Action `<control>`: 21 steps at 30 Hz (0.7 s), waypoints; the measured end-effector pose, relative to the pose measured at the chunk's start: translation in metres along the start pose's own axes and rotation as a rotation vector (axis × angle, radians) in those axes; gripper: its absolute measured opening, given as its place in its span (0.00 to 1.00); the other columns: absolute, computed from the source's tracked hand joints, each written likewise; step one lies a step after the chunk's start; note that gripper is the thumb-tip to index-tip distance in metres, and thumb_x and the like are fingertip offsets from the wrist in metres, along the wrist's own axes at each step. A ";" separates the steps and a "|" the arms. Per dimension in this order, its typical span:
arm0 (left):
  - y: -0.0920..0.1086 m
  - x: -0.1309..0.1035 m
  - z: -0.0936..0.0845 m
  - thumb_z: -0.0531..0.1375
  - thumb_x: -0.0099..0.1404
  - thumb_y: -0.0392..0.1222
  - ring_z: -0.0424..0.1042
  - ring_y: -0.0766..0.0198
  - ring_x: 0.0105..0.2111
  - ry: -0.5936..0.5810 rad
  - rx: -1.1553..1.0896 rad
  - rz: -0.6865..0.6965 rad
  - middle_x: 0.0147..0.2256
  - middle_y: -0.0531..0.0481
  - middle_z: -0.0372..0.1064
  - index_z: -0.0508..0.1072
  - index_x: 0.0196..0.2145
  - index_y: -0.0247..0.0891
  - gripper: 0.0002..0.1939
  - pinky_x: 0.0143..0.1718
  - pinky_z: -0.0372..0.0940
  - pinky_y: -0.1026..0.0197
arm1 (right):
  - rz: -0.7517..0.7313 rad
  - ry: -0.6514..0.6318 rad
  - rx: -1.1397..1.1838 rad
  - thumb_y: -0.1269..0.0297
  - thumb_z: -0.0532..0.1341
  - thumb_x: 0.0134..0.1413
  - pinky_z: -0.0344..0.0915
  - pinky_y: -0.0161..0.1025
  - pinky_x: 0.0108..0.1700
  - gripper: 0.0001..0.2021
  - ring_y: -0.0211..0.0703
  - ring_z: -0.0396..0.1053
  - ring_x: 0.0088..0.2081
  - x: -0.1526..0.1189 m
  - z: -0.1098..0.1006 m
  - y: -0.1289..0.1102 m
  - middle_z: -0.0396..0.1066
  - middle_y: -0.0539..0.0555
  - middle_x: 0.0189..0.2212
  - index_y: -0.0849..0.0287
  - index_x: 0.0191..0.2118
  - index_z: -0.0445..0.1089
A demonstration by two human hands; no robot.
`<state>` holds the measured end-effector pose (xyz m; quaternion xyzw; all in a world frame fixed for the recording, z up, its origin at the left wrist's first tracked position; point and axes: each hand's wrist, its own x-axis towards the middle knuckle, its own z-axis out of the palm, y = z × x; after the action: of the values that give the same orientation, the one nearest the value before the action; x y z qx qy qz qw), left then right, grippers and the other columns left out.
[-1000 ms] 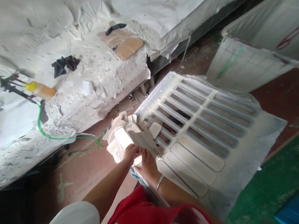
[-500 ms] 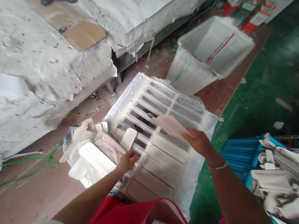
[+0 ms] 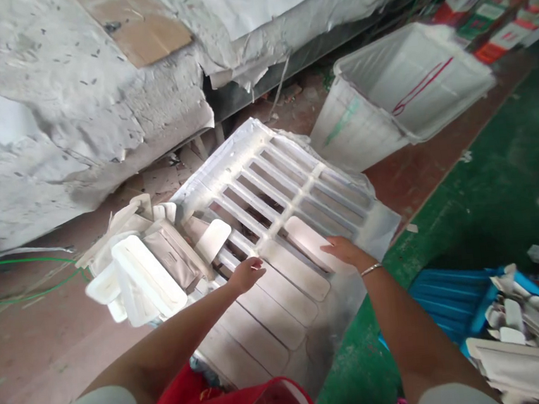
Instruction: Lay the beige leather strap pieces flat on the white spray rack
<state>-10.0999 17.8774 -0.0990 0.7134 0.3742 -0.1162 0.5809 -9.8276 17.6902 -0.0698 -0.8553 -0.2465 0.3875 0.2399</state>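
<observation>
A pale, flat panel with rounded corners (image 3: 307,236) lies slanted over the white slatted rack (image 3: 241,160). My right hand (image 3: 343,252) holds its near right end, fingers closed on the edge. Several like panels (image 3: 280,309) lie side by side on the rack, between that panel and my body. Above the left end of this row is my left hand (image 3: 246,274), its fingers curled in and nothing visible in them. To its left is a heap of loose white and beige pieces (image 3: 147,271), one rounded white piece (image 3: 216,239) overlapping the slats.
A large white bin (image 3: 367,123) stands beyond the rack at right. A blue crate (image 3: 450,299) with piled beige pieces (image 3: 513,356) is at lower right. A bench covered in stained white sheeting (image 3: 75,119) runs along the back. Green cord (image 3: 35,297) trails on the left floor.
My right hand has lowered the panel from above the rack onto the slats beside the row. My left hand has moved from beside the heap to the right, over the row's left end.
</observation>
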 end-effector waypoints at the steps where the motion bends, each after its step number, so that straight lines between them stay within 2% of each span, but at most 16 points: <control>1: 0.006 0.002 0.015 0.60 0.58 0.38 0.70 0.64 0.33 0.010 -0.076 -0.040 0.37 0.46 0.70 0.71 0.40 0.34 0.11 0.33 0.66 0.63 | -0.016 -0.040 -0.012 0.66 0.65 0.39 0.58 0.35 0.31 0.07 0.38 0.62 0.23 0.007 0.005 0.001 0.67 0.47 0.15 0.59 0.19 0.68; 4: 0.026 0.009 0.058 0.61 0.58 0.36 0.70 0.65 0.32 0.037 -0.436 -0.185 0.39 0.42 0.69 0.69 0.43 0.30 0.15 0.32 0.68 0.63 | -0.082 -0.134 -0.035 0.65 0.64 0.42 0.52 0.33 0.26 0.10 0.33 0.54 0.19 0.020 0.020 0.005 0.58 0.43 0.11 0.60 0.17 0.64; 6: 0.037 0.015 0.083 0.61 0.59 0.36 0.71 0.65 0.34 0.061 -0.627 -0.244 0.40 0.39 0.69 0.68 0.45 0.29 0.16 0.33 0.69 0.62 | -0.121 -0.163 -0.030 0.63 0.62 0.45 0.51 0.32 0.25 0.09 0.32 0.53 0.19 0.022 0.024 0.010 0.56 0.42 0.12 0.60 0.20 0.64; 9: 0.047 0.026 0.110 0.60 0.61 0.38 0.72 0.64 0.35 0.117 -0.698 -0.253 0.43 0.35 0.68 0.66 0.46 0.27 0.17 0.34 0.71 0.61 | -0.167 -0.198 -0.015 0.60 0.60 0.47 0.52 0.31 0.25 0.08 0.33 0.56 0.20 0.021 0.022 0.019 0.59 0.42 0.14 0.60 0.25 0.66; 11: 0.048 0.034 0.119 0.60 0.61 0.36 0.72 0.64 0.34 0.177 -0.686 -0.231 0.42 0.35 0.68 0.67 0.46 0.27 0.16 0.34 0.71 0.61 | -0.190 -0.219 -0.011 0.59 0.60 0.46 0.54 0.31 0.26 0.09 0.34 0.58 0.21 0.022 0.020 0.023 0.62 0.43 0.16 0.59 0.26 0.67; 14: 0.044 0.046 0.113 0.59 0.60 0.34 0.72 0.65 0.34 0.301 -0.601 -0.183 0.40 0.39 0.69 0.68 0.46 0.28 0.15 0.33 0.70 0.63 | -0.221 -0.244 -0.016 0.58 0.60 0.45 0.54 0.31 0.26 0.10 0.34 0.57 0.21 0.027 0.021 0.027 0.60 0.43 0.15 0.59 0.24 0.65; 17: 0.041 0.056 0.090 0.58 0.60 0.33 0.71 0.65 0.34 0.421 -0.474 -0.135 0.42 0.42 0.69 0.68 0.47 0.30 0.17 0.35 0.69 0.62 | -0.247 -0.266 -0.032 0.57 0.58 0.47 0.50 0.31 0.26 0.12 0.33 0.55 0.21 0.033 0.024 0.031 0.56 0.42 0.15 0.58 0.22 0.60; 21: 0.047 0.069 0.064 0.57 0.61 0.32 0.70 0.65 0.36 0.498 -0.040 0.014 0.44 0.42 0.69 0.67 0.50 0.31 0.18 0.42 0.65 0.61 | -0.266 -0.300 -0.067 0.57 0.57 0.47 0.47 0.32 0.26 0.13 0.32 0.51 0.22 0.038 0.025 0.035 0.52 0.42 0.16 0.58 0.21 0.56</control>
<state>-10.0035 17.8439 -0.1247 0.7111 0.5031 0.0745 0.4855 -9.8172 17.6918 -0.1264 -0.7554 -0.4030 0.4671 0.2208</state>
